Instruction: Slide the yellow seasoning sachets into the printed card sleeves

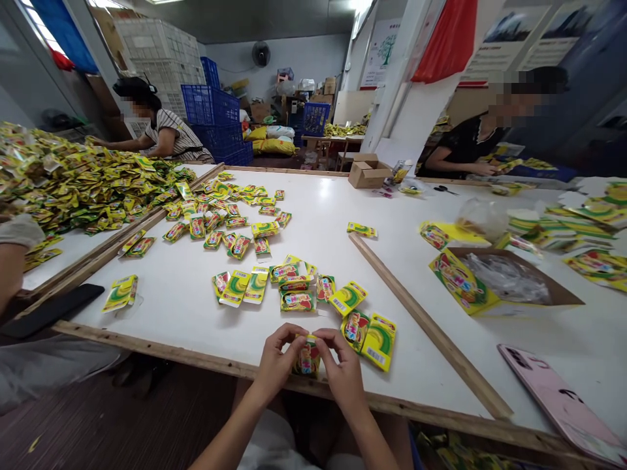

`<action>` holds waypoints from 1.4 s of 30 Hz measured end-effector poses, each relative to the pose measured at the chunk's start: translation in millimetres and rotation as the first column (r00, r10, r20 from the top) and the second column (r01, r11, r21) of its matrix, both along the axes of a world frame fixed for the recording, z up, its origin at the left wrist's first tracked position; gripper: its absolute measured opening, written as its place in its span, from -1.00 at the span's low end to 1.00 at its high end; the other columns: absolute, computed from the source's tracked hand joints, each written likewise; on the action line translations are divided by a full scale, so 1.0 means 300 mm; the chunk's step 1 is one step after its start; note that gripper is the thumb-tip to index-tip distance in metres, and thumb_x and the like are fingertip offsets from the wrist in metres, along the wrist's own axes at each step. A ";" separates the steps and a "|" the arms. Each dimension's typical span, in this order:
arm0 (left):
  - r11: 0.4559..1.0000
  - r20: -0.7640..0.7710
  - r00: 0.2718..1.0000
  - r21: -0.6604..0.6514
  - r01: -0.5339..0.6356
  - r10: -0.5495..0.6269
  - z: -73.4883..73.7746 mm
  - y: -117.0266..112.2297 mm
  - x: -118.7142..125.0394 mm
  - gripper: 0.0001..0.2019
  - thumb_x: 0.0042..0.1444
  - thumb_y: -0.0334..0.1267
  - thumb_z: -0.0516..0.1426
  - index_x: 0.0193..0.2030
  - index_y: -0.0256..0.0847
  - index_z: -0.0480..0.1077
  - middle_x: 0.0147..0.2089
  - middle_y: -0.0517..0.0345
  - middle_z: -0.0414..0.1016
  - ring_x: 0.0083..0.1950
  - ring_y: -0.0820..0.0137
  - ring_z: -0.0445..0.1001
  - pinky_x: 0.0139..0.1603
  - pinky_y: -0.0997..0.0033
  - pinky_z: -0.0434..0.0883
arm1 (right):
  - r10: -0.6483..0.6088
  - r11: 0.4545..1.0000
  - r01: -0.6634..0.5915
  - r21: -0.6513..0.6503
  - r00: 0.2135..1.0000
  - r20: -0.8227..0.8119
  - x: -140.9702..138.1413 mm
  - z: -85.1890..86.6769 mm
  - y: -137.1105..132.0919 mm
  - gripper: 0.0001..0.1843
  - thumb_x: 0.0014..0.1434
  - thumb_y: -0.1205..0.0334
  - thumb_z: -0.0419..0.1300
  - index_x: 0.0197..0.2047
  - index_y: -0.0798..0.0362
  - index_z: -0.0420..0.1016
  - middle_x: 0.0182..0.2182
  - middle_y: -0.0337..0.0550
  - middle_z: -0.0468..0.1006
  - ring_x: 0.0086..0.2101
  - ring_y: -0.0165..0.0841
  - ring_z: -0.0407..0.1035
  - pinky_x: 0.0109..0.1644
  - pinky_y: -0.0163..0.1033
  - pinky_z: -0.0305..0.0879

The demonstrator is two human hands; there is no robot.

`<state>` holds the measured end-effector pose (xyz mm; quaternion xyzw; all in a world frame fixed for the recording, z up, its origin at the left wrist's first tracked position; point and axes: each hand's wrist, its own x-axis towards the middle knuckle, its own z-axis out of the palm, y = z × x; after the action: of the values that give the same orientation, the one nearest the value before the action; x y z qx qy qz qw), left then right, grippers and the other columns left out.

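Between my two hands a small yellow and green candy box (307, 359) stands upright near the table's front edge. My left hand (280, 356) pinches its upper left corner with thumb and forefinger. On the opposite corner, the thumb and forefinger of my right hand (339, 362) close in the same way. Just right of my hands lie a yellow box with a barcode (379, 343) and a darker green box (355, 328). Beyond my fingertips sits a loose cluster of similar small boxes (298, 300), with more flat yellow ones (234, 287) to its left.
A wooden strip (431, 326) divides the white table on the right. Past it are an open display carton (504, 281) with plastic inside and a pink phone (558, 398). A large heap of small packs (98, 189) fills the left side. Co-workers sit left and right.
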<state>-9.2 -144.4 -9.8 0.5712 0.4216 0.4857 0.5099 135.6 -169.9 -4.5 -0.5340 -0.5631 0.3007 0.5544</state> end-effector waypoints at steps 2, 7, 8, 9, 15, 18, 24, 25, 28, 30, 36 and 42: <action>0.999 -0.027 1.000 0.036 0.010 -0.009 -0.008 -0.003 -0.011 -0.81 0.15 -0.15 0.16 -0.22 -0.21 0.50 -0.23 0.07 0.56 -0.20 0.31 0.50 -0.16 0.38 0.43 | -0.008 0.999 0.007 0.032 1.000 0.014 0.003 -0.012 -0.006 -0.80 0.22 0.08 0.17 -0.25 0.02 0.52 -0.30 -0.11 0.56 -0.25 -0.26 0.46 -0.17 -0.21 0.40; 0.989 -0.063 0.997 0.140 0.047 -0.038 -0.020 -0.009 -0.028 -0.88 0.16 -0.26 0.17 -0.20 -0.18 0.51 -0.20 0.06 0.54 -0.10 0.28 0.49 -0.04 0.31 0.41 | -0.006 0.998 0.004 0.063 0.999 0.033 0.008 -0.033 -0.023 -0.83 0.20 0.10 0.20 -0.23 0.00 0.54 -0.29 -0.10 0.57 -0.23 -0.24 0.46 -0.18 -0.19 0.42; 0.987 -0.062 0.997 0.156 0.049 -0.040 -0.021 -0.010 -0.028 -0.89 0.16 -0.27 0.16 -0.21 -0.17 0.51 -0.20 0.07 0.53 -0.09 0.28 0.49 -0.03 0.30 0.41 | 0.001 0.998 -0.003 0.064 0.999 0.033 0.007 -0.037 -0.025 -0.83 0.20 0.11 0.20 -0.23 -0.01 0.54 -0.28 -0.11 0.57 -0.23 -0.24 0.46 -0.18 -0.20 0.42; 0.984 -0.064 0.997 0.170 0.048 -0.037 -0.021 -0.011 -0.026 -0.89 0.16 -0.28 0.16 -0.21 -0.17 0.51 -0.20 0.07 0.53 -0.09 0.28 0.49 -0.04 0.29 0.41 | 0.006 0.998 -0.008 0.065 0.999 0.033 0.005 -0.041 -0.025 -0.84 0.20 0.13 0.20 -0.23 -0.01 0.54 -0.28 -0.11 0.57 -0.23 -0.24 0.46 -0.18 -0.20 0.42; 0.983 -0.070 0.998 0.182 0.013 0.000 -0.025 -0.038 -0.019 -0.87 0.20 -0.26 0.13 -0.17 -0.14 0.50 -0.16 0.05 0.54 -0.08 0.27 0.50 -0.03 0.30 0.41 | -0.037 0.995 0.032 0.097 0.998 0.051 -0.014 -0.030 -0.039 -0.83 0.22 0.14 0.15 -0.26 -0.01 0.55 -0.30 -0.11 0.57 -0.23 -0.24 0.47 -0.15 -0.20 0.42; 0.995 0.013 1.000 0.102 0.022 -0.024 -0.027 -0.042 -0.029 -0.69 0.23 -0.20 0.10 0.11 -0.11 0.33 -0.09 0.02 0.52 -0.12 0.29 0.52 -0.05 0.28 0.43 | -0.182 0.980 0.173 0.097 0.978 0.100 0.077 0.033 -0.096 -0.78 0.22 0.08 0.12 -0.29 -0.01 0.53 -0.31 -0.11 0.58 -0.25 -0.23 0.47 -0.14 -0.20 0.42; 0.998 0.023 1.000 -0.064 0.023 -0.021 -0.022 -0.014 -0.036 -0.73 0.22 -0.08 0.09 -0.06 -0.21 0.39 -0.21 0.04 0.51 -0.21 0.31 0.51 -0.11 0.31 0.42 | -0.341 0.860 0.481 -0.170 0.789 0.511 0.596 0.145 -0.312 -0.63 -0.02 -0.16 0.17 -0.36 -0.05 0.56 -0.38 -0.13 0.63 -0.38 -0.16 0.50 -0.37 -0.21 0.42; 0.997 -0.007 1.000 -0.078 0.029 -0.030 -0.021 -0.011 -0.031 -0.73 0.21 -0.08 0.10 -0.09 -0.21 0.40 -0.22 0.04 0.52 -0.21 0.31 0.51 -0.11 0.31 0.42 | -0.338 0.838 0.514 -0.184 0.753 0.565 0.669 0.146 -0.344 -0.62 -0.07 -0.18 0.18 -0.40 -0.05 0.57 -0.40 -0.10 0.63 -0.39 -0.12 0.51 -0.37 -0.17 0.42; 0.994 -0.072 0.996 -0.100 0.038 -0.045 -0.022 -0.008 -0.017 -0.73 0.19 -0.06 0.11 -0.13 -0.22 0.42 -0.21 0.03 0.54 -0.21 0.29 0.52 -0.13 0.31 0.41 | -0.346 0.813 0.554 -0.179 0.706 0.618 0.757 0.118 -0.379 -0.60 -0.10 -0.19 0.17 -0.42 -0.04 0.57 -0.39 -0.04 0.63 -0.34 -0.06 0.51 -0.32 -0.11 0.42; 0.995 -0.089 0.995 -0.094 0.042 -0.051 -0.025 -0.010 -0.013 -0.73 0.18 -0.06 0.11 -0.14 -0.22 0.43 -0.22 0.03 0.54 -0.21 0.28 0.52 -0.14 0.31 0.42 | -0.321 0.832 0.516 -0.205 0.748 0.580 0.714 0.080 -0.337 -0.59 -0.05 -0.18 0.16 -0.36 -0.03 0.58 -0.33 -0.02 0.63 -0.29 -0.09 0.51 -0.27 -0.12 0.42; 0.996 -0.127 0.991 -0.085 0.035 -0.046 -0.033 -0.019 -0.029 -0.74 0.18 -0.08 0.11 -0.15 -0.22 0.43 -0.23 0.04 0.55 -0.23 0.29 0.53 -0.17 0.33 0.43 | -0.349 0.837 0.480 -0.263 0.839 0.418 0.511 -0.035 -0.041 -0.39 -0.08 -0.20 0.10 -0.09 0.06 0.48 -0.16 0.03 0.55 -0.27 -0.15 0.46 -0.28 -0.13 0.38; 0.999 -0.239 0.971 -0.035 0.009 -0.017 -0.028 -0.023 -0.029 -0.75 0.21 -0.10 0.07 -0.12 -0.21 0.42 -0.21 0.02 0.55 -0.19 0.27 0.51 -0.14 0.28 0.44 | -0.423 0.823 0.501 -0.266 0.854 0.302 0.491 -0.056 0.058 -0.35 -0.15 -0.11 0.19 -0.04 0.11 0.39 -0.44 -0.21 0.47 -0.53 -0.33 0.32 -0.40 -0.21 0.30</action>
<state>-17.9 -151.4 -18.1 0.6195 0.4842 0.4028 0.4684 282.9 -152.6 -21.4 -0.7724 -0.4163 0.1840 0.4431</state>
